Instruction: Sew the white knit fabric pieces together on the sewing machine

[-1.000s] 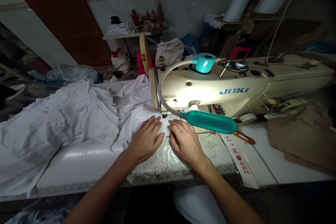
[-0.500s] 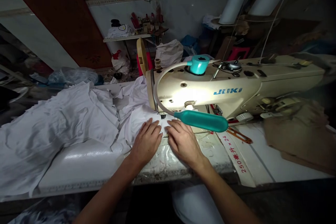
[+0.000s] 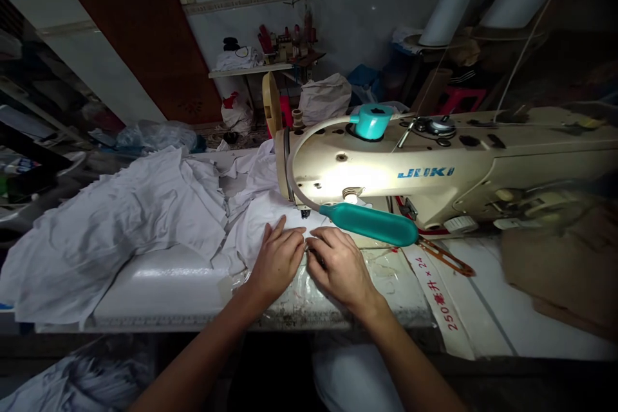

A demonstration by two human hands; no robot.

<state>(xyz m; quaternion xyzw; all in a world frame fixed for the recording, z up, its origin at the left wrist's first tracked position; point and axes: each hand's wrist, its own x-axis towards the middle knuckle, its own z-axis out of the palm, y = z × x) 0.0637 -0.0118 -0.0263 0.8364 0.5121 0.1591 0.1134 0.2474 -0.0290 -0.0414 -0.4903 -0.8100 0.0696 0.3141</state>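
Observation:
A white cloth lies under the needle area of a cream sewing machine, marked JUKI. On its near edge, just in front of the presser foot, my left hand has its fingertips drawn together on the fabric, one finger raised and stretched. Close beside it, my right hand is curled, thumb and fingers pinching the edge of the same cloth. The fingertips of both hands nearly meet. What lies under the right palm is hidden. A teal lamp on a bent neck hangs above the right hand.
Piled white fabric pieces cover the table's left side. Orange-handled snips lie right of the lamp, near brown cloth. Large thread cones stand behind the machine. A small shelf holds spools at the wall.
The view has shifted slightly, so the machine's right end sits farther right. My hands have come closer together and a little back from the presser foot, and my right fingers are more curled.

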